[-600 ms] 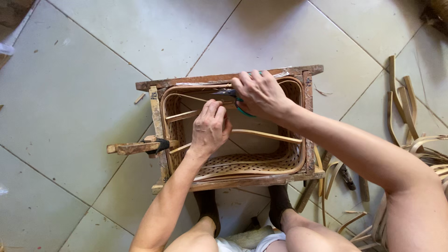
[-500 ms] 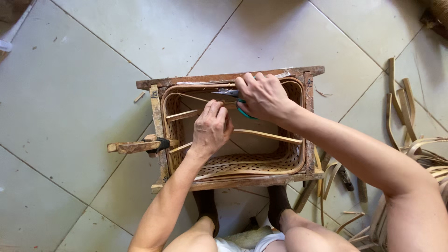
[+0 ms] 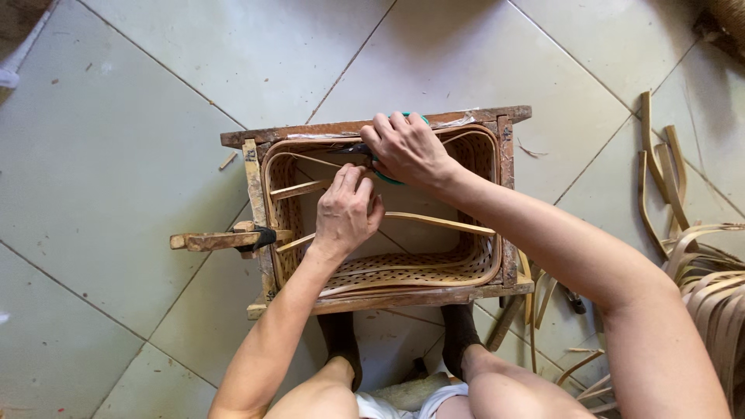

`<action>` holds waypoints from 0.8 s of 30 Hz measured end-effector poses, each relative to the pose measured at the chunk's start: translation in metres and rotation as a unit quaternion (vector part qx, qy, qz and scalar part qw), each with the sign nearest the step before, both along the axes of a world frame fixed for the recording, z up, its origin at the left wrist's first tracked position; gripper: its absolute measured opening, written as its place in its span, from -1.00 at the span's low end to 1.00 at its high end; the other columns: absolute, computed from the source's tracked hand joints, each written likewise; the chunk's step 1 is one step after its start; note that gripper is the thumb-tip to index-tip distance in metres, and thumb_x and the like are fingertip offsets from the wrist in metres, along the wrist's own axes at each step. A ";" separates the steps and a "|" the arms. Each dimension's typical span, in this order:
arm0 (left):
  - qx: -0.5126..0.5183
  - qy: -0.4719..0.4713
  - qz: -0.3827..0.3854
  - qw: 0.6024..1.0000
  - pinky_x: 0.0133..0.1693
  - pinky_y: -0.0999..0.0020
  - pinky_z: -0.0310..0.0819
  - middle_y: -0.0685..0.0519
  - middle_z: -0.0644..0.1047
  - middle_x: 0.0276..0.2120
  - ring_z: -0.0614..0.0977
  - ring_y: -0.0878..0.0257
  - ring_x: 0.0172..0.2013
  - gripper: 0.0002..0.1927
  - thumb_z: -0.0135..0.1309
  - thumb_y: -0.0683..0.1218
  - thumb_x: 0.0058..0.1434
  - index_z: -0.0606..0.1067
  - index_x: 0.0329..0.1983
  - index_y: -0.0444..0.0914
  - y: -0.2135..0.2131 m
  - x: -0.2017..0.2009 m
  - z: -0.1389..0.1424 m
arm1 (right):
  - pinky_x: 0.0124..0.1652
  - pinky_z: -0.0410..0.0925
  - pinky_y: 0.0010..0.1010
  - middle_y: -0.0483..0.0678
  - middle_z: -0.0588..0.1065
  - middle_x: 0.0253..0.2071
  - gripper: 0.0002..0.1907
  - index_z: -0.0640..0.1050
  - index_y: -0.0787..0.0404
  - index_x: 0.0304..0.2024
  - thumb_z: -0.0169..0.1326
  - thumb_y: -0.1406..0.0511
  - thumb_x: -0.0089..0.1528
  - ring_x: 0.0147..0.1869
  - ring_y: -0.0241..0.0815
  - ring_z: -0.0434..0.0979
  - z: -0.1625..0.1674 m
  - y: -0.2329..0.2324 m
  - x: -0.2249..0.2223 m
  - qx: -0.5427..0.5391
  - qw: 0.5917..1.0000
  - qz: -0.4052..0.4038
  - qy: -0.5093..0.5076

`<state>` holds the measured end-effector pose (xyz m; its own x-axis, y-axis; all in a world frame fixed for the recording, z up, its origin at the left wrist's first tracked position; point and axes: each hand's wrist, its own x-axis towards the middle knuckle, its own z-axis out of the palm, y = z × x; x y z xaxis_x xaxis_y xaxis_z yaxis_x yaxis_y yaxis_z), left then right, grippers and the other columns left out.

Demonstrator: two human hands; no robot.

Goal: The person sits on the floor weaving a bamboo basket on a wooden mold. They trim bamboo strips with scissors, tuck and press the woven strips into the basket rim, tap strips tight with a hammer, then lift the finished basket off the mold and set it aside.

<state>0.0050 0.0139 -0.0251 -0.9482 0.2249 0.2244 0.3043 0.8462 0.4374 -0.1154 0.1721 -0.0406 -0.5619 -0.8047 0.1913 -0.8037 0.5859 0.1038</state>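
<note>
The half-woven rattan basket [image 3: 403, 268] sat inside a rectangular wooden frame [image 3: 372, 126] on the tiled floor [image 3: 116, 116], evidently so that the frame would keep its walls square while the rim was worked. The person's feet in dark socks [image 3: 458, 326] were planted against the near side of the frame, which would hold it from sliding.

The right hand [image 3: 407, 147] lay over the far rim of the basket, its fingers curled shut around the green handles of a pair of pliers [image 3: 388, 174] whose dark nose pointed left along the rim; what the nose gripped could not be made out. The left hand [image 3: 348, 211] hovered just near of it, inside the basket, fingers bent together and pinching at a thin cane strip [image 3: 310, 161] close to the plier nose, probably to steady it.

Two loose bamboo slats [image 3: 438, 223] crossed the basket's opening under the left wrist and crowded the working room. A wooden-handled tool [image 3: 221, 239] jutted out to the left of the frame, clamped or wedged at its side. Spare cane strips [image 3: 698, 264] lay heaped on the floor at the right, well apart from the hands.
</note>
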 end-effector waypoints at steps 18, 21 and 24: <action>0.009 -0.006 0.012 1.000 0.00 0.12 0.59 -0.21 0.51 0.01 0.55 -0.08 0.13 -0.77 0.18 -0.13 0.13 0.51 -0.24 -0.39 0.011 0.003 -0.009 | -0.72 0.30 -0.46 -0.05 0.45 -0.54 -0.80 0.46 0.25 -0.29 0.01 0.24 0.34 -0.61 -0.36 0.41 -0.031 0.014 -0.019 0.031 0.995 0.097 0.019; 0.006 -0.006 0.011 1.000 0.00 0.11 0.59 -0.22 0.51 0.00 0.55 -0.09 0.12 -0.76 0.18 -0.12 0.12 0.51 -0.24 -0.40 0.011 0.003 -0.013 | -0.70 0.32 -0.45 -0.05 0.45 -0.53 -0.78 0.46 0.25 -0.26 0.01 0.23 0.38 -0.61 -0.35 0.43 -0.029 0.014 -0.015 0.022 0.995 0.095 0.011; 0.002 -0.011 0.013 1.000 0.00 0.10 0.60 -0.25 0.50 0.02 0.55 -0.11 0.11 -0.75 0.19 -0.11 0.13 0.51 -0.25 -0.40 0.013 0.001 -0.015 | -0.67 0.34 -0.41 -0.03 0.45 -0.49 -0.74 0.46 0.26 -0.20 0.05 0.17 0.37 -0.57 -0.27 0.47 -0.015 0.018 -0.016 -0.012 0.996 0.084 -0.018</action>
<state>0.0064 0.0271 -0.0403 -0.9582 0.1998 0.2049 0.2732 0.8513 0.4479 -0.1309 0.1898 -0.0553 -0.4269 -0.8833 0.1936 -0.8933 0.4452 0.0614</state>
